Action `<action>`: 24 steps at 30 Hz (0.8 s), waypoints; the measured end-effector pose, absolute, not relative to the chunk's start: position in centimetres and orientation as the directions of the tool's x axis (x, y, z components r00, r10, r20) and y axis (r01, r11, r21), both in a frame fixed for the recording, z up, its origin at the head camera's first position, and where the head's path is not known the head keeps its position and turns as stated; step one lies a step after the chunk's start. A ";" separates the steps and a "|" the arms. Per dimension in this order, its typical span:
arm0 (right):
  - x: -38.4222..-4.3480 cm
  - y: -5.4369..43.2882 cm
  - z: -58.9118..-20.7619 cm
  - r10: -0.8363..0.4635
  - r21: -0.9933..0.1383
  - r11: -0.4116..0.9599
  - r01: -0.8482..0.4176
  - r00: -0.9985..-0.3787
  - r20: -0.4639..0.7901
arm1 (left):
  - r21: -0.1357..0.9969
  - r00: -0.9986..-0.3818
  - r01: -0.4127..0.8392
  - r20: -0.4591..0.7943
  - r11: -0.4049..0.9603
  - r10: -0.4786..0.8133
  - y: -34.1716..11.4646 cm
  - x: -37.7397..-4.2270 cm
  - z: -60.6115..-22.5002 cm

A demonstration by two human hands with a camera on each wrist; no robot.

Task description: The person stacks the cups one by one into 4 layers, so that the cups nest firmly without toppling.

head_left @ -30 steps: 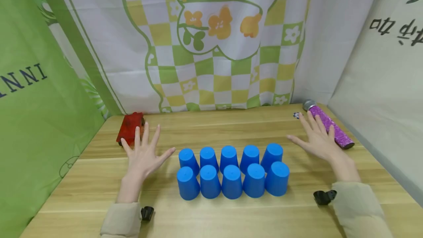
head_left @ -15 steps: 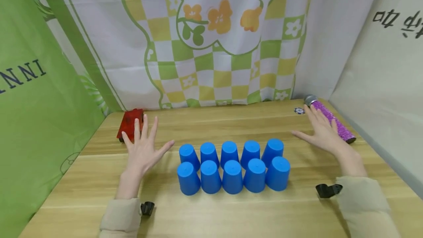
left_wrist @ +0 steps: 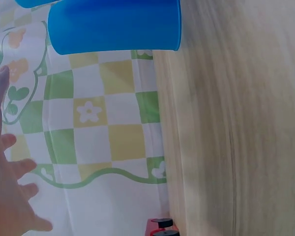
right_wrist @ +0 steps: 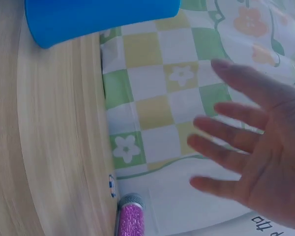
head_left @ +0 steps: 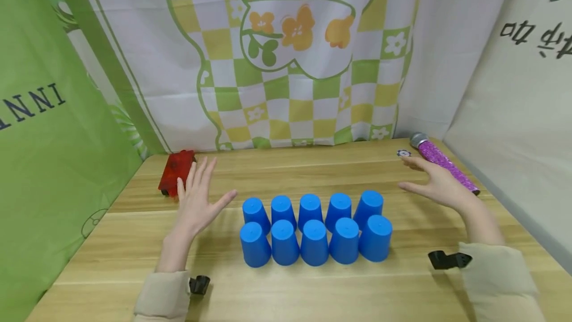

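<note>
Several blue cups stand upside down on the wooden table in two rows, such as a front-left cup [head_left: 255, 245] and a front-right cup [head_left: 375, 239]. My left hand [head_left: 195, 206] hovers left of the rows, fingers spread and holding nothing. To the right of the cups, my right hand [head_left: 440, 186] is held in the air, its thumb apart from the fingers and nothing between them. The left wrist view has a cup [left_wrist: 115, 25] at the top; the right wrist view also has a cup [right_wrist: 98, 17] at its top, above the hand [right_wrist: 270, 142].
A red toy car [head_left: 176, 170] lies at the back left, just beyond my left fingers. At the back right are a purple glittery microphone [head_left: 447, 164] and a small round chip [head_left: 404, 153]. Printed cloth [head_left: 308, 83] hangs behind the wooden table [head_left: 286, 297].
My right hand has turned, its fingers now pointing inward toward the cups rather than spread forward. The left hand has tilted slightly, its fingers closer together. The cups have stayed in place.
</note>
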State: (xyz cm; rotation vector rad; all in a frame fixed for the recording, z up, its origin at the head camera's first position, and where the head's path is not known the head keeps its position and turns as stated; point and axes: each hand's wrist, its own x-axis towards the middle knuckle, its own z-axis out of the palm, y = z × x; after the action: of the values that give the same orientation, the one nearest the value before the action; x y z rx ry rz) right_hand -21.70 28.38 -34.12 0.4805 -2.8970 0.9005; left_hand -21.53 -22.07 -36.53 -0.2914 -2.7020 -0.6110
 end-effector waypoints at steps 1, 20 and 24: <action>-21.6 28.3 -34.1 -0.289 -0.561 0.760 -0.329 -0.943 0.162 | 0.392 -0.919 0.282 0.371 0.876 0.130 -22.0 -21.5 -36.5; -22.4 26.5 -35.9 -0.597 -0.785 0.515 -0.344 -0.801 -0.040 | 0.689 -0.929 0.367 0.239 0.625 0.282 -21.3 -21.3 -37.0; -22.6 26.0 -36.4 -0.591 -0.778 0.529 -0.338 -0.805 -0.052 | 0.698 -0.936 0.343 0.201 0.629 0.288 -20.9 -21.5 -37.3</action>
State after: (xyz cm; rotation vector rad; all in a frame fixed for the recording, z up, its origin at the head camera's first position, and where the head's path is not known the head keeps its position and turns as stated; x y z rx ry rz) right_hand -22.56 26.03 -36.37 0.9450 -3.0109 1.4102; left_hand -21.48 -20.88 -37.35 -0.5380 -2.7714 -1.2105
